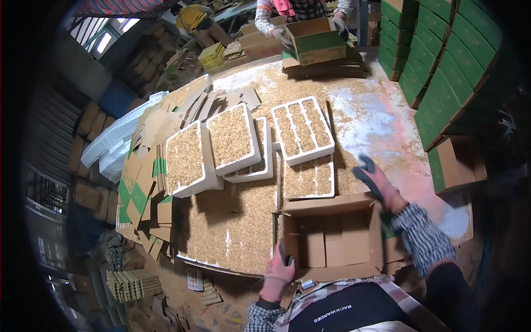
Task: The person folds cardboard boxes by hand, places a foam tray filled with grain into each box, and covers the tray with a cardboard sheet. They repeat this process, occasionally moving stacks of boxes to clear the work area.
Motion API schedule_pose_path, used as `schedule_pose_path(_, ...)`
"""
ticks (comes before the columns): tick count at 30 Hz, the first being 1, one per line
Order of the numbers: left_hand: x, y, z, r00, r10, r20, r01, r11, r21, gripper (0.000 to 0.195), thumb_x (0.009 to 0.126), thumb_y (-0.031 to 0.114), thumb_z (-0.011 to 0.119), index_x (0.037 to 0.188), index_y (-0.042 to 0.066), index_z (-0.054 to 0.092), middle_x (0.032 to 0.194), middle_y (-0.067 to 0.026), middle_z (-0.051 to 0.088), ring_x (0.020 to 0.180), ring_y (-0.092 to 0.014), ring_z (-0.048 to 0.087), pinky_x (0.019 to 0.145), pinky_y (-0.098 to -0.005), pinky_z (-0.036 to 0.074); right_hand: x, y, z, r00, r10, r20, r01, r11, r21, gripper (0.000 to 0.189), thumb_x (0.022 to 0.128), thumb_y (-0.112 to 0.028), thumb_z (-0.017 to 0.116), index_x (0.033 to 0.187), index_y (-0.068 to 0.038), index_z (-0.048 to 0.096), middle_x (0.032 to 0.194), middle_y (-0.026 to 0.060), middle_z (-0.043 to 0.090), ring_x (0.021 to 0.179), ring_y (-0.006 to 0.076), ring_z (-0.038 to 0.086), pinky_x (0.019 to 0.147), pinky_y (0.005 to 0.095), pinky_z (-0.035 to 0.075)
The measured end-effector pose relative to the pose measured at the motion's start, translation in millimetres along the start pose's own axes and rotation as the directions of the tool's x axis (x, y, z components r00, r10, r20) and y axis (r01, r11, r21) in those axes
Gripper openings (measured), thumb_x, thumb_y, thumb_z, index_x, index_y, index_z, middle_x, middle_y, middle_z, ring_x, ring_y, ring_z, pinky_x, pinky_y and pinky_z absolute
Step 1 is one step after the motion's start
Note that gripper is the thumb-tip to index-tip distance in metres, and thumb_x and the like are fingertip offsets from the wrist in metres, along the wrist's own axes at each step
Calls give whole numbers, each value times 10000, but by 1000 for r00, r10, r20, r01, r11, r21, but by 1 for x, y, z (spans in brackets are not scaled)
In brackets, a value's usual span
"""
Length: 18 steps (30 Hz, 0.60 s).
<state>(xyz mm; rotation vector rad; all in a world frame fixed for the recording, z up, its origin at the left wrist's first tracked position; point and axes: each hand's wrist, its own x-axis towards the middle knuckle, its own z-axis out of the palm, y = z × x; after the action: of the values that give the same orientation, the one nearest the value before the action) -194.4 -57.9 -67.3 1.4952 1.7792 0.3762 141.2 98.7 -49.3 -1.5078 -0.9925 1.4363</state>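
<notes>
An open cardboard box (327, 272) stands before me at the table's near edge, its inside bare down to the folded bottom flaps. My left hand (278, 272), in a pink and grey work glove, grips the box's near left wall. Gloved the same way, my right hand (378, 182) is raised by the far right corner with thumb and fingers apart and nothing held. Just beyond the box lies a white foam tray (309, 178) filled with husk-like grain. A second divided foam tray (303, 128) rests tilted partly over it.
More filled foam trays (232, 139) overlap at the left, beside cardboard dividers (155, 124) and green-printed flattened cartons (141, 186). Stacked green boxes (452, 62) line the right. Across the table, a co-worker's gloved hands hold a green box (317, 45). Another person (199, 23) bends over behind.
</notes>
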Motion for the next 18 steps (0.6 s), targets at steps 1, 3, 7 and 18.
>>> schedule_pose_path(1, 0, -4, 13, 997, 57, -54, -66, 983, -169, 646, 824, 123, 608, 1424, 119, 370, 1160, -257, 606, 1050, -404, 609, 886, -434, 500, 56, 16, -1, 996, -93, -19, 89, 985, -148, 950, 828, -450, 727, 1472, 13, 205, 1242, 205, 559, 1159, 206, 514, 985, 350, 417)
schedule_pose_path(3, 3, 34, 14, 1000, 27, 4, -27, 996, 84, 656, 809, 114, 620, 1419, 66, 383, 1205, -239, 591, 1132, -394, 572, 954, -408, 471, 154, 36, 7, 970, 213, -119, -212, 977, 22, 753, 811, -499, 716, 1296, -4, 423, 830, 161, 629, 573, 237, 618, 487, 362, 504)
schedule_pose_path(7, 13, 13, 24, 999, 14, -41, -21, 981, -191, 642, 790, 38, 614, 1399, 40, 411, 1292, -228, 539, 1209, -361, 530, 1012, -380, 429, 202, 52, 8, 961, 254, 109, -271, 943, 192, 595, 849, -387, 687, 1244, 13, 490, 777, 141, 629, 576, 235, 664, 430, 349, 553)
schedule_pose_path(18, 16, 23, 33, 995, 49, -81, -84, 856, -510, 639, 859, -16, 563, 1454, 28, 335, 1459, -138, 418, 1354, -228, 396, 1099, -325, 322, 174, 60, -19, 955, -208, -210, 291, 783, 550, 809, 760, -87, 756, 1436, -100, 313, 1190, 139, 600, 1005, 236, 625, 818, 339, 550)
